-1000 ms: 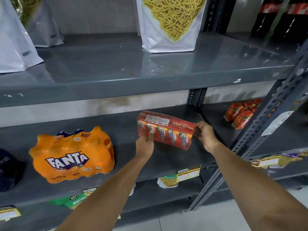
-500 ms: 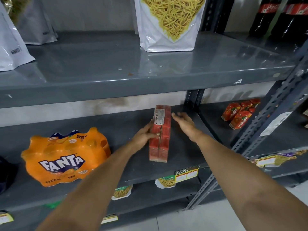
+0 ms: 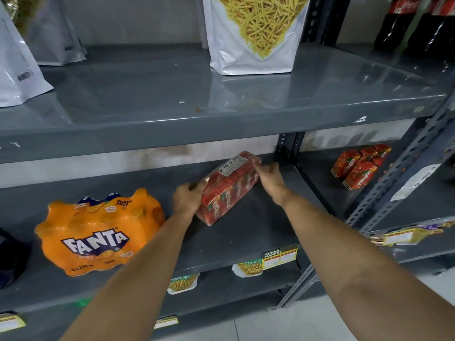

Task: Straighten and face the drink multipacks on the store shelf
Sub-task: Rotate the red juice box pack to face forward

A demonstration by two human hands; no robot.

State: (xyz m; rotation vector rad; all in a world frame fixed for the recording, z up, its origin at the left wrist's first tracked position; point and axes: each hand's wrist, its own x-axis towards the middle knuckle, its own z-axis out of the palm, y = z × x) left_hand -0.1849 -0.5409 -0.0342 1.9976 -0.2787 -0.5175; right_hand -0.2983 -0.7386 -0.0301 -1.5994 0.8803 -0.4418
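Note:
A red shrink-wrapped multipack of juice cartons (image 3: 229,190) lies at an angle on the grey middle shelf (image 3: 246,235), its near end pointing front-left and a white label on its top. My left hand (image 3: 189,196) grips the near left end. My right hand (image 3: 269,177) touches the far right end with fingers curled on the wrap. An orange Fanta multipack (image 3: 98,230) sits to the left on the same shelf, logo facing out and slightly tilted.
Loose red juice cartons (image 3: 359,168) stand in the bay to the right, past a perforated upright (image 3: 403,178). White snack bags (image 3: 256,33) sit on the upper shelf, cola bottles (image 3: 413,23) at top right. A dark pack (image 3: 12,259) shows at the left edge.
The red multipack was turned from broadside to end-on, and now sits diagonally with its long side angled toward the right. Both hands stayed on it.

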